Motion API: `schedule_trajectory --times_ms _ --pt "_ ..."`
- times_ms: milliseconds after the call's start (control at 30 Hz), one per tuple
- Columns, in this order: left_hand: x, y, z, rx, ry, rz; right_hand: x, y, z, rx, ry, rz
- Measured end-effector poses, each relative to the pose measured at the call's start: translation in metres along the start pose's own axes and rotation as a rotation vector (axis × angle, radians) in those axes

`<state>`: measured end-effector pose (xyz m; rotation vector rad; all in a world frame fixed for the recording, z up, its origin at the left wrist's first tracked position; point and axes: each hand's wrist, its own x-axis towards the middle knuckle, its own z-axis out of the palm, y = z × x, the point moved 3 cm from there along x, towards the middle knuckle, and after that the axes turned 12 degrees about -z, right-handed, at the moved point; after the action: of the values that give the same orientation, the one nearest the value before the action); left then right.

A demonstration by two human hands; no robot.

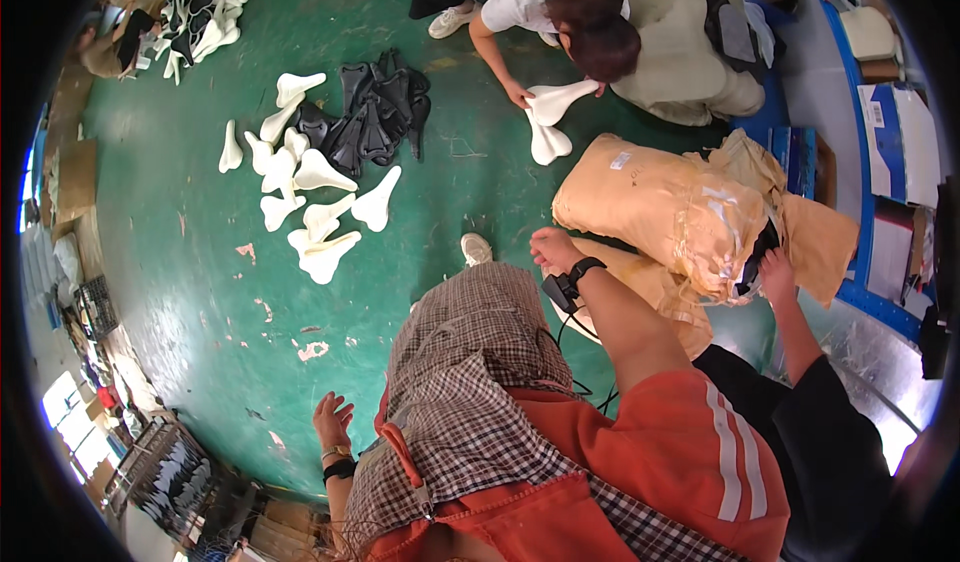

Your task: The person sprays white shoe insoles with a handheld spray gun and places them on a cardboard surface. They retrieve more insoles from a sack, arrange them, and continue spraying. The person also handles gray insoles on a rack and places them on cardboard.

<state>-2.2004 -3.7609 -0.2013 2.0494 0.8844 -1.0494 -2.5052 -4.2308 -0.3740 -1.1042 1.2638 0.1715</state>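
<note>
My left hand (333,422) hangs beside my checked apron with its fingers apart, holding nothing. In front of my body, my right hand (553,250) is loosely curled with nothing visible in it. It is nearest to a large tan paper sack (640,197) lying on its side, and above a second tan sack (650,287). Farther off on the green floor lies a pile of white bicycle saddle pads (325,172). Black saddle shells (375,112) are heaped against them.
A co-worker (560,2) bends over white saddle pads (552,112) at the far side. Another person's hand (775,274) touches the torn sack end at my right. Blue shelving (850,142) lines the right. Another saddle pile (205,12) and a person (115,47) are far left.
</note>
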Motion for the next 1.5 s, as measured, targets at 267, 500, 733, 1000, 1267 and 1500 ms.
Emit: schedule_trajectory --times_ms 267,500,733,1000,1267,1500 --pt "0.006 -0.011 0.002 -0.1 -0.011 -0.006 -0.001 0.007 0.006 0.004 -0.001 -0.012" --pt "0.01 -0.014 0.006 -0.106 -0.036 0.004 -0.001 0.017 0.011 0.006 -0.002 0.006" --pt "0.009 -0.018 0.005 -0.044 -0.031 0.007 -0.009 -0.002 0.01 -0.007 -0.006 -0.01" --pt "0.013 -0.014 -0.001 -0.038 -0.043 0.028 -0.011 -0.003 0.015 0.006 0.008 -0.057" --pt "0.036 -0.018 -0.029 -0.055 -0.092 0.05 -0.029 -0.017 0.038 0.004 0.199 -0.194" --pt "0.086 -0.04 -0.086 -0.026 -0.177 0.066 -0.052 -0.018 0.071 0.136 0.329 -0.353"
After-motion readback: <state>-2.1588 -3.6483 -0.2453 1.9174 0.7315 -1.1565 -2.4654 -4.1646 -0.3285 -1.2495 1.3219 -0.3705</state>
